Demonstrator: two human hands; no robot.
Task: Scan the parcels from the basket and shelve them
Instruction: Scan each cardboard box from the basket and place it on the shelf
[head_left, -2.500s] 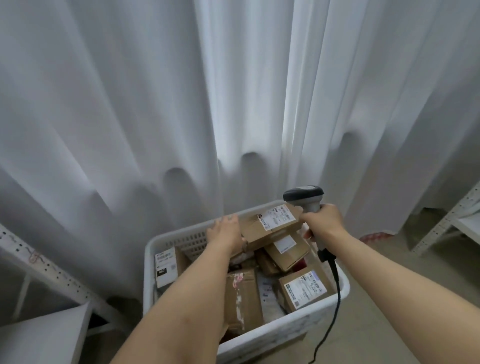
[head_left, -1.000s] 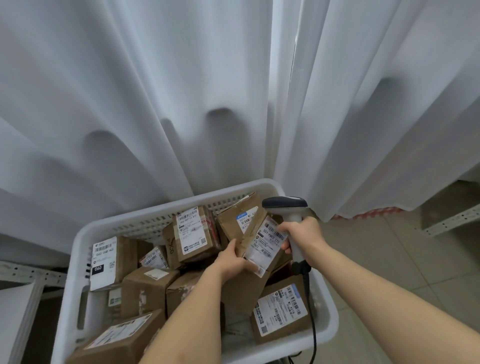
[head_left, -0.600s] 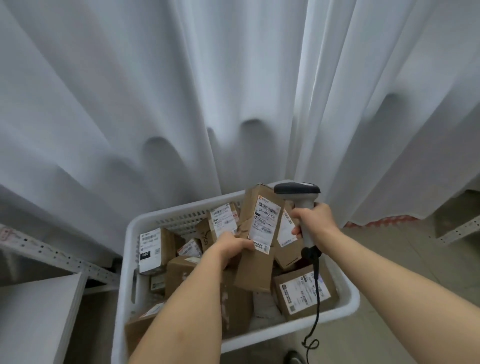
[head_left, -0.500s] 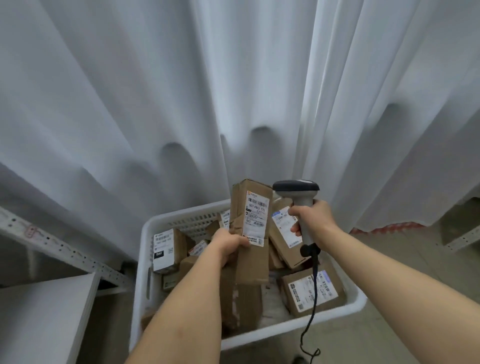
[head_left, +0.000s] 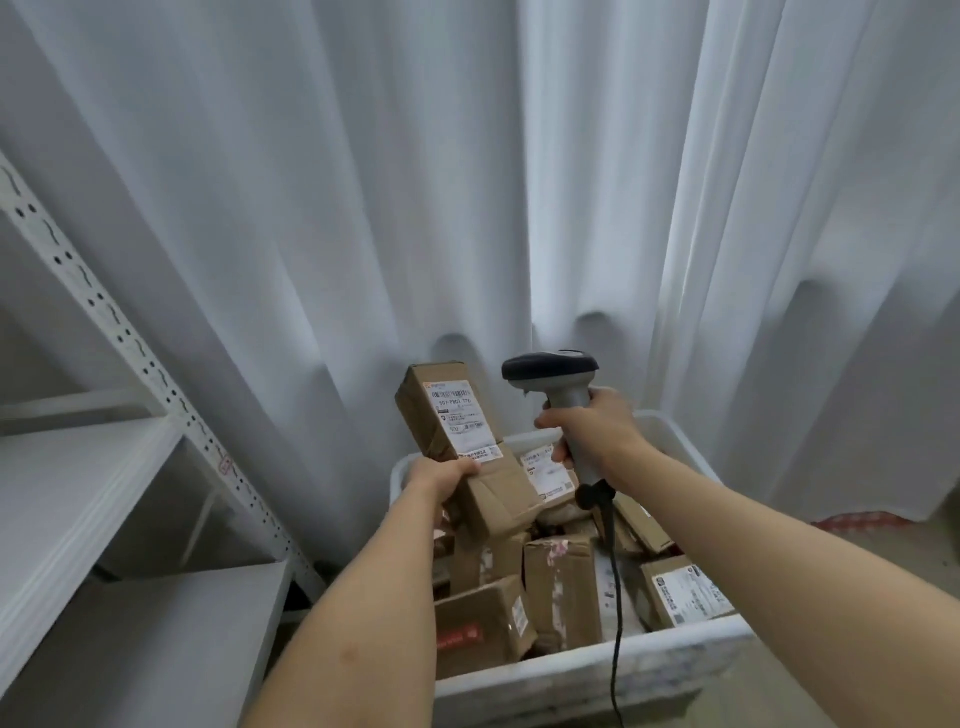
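Observation:
My left hand (head_left: 441, 480) grips a long brown cardboard parcel (head_left: 457, 441) by its lower half and holds it up above the white plastic basket (head_left: 597, 675). The parcel's white label faces me and the scanner. My right hand (head_left: 597, 434) grips the handle of a grey barcode scanner (head_left: 553, 374), whose dark head sits just right of the parcel's top. A black cable hangs from the scanner into the basket. Several more labelled cardboard parcels (head_left: 561, 592) lie piled in the basket.
A white metal shelving unit (head_left: 78, 493) with a perforated upright stands at the left, its shelves bare. White curtains (head_left: 467, 182) hang right behind the basket. Tiled floor shows at the lower right.
My left hand took the long parcel out of the pile and raised it above the basket. The scanner stayed beside it. My view swung left, bringing the shelving in.

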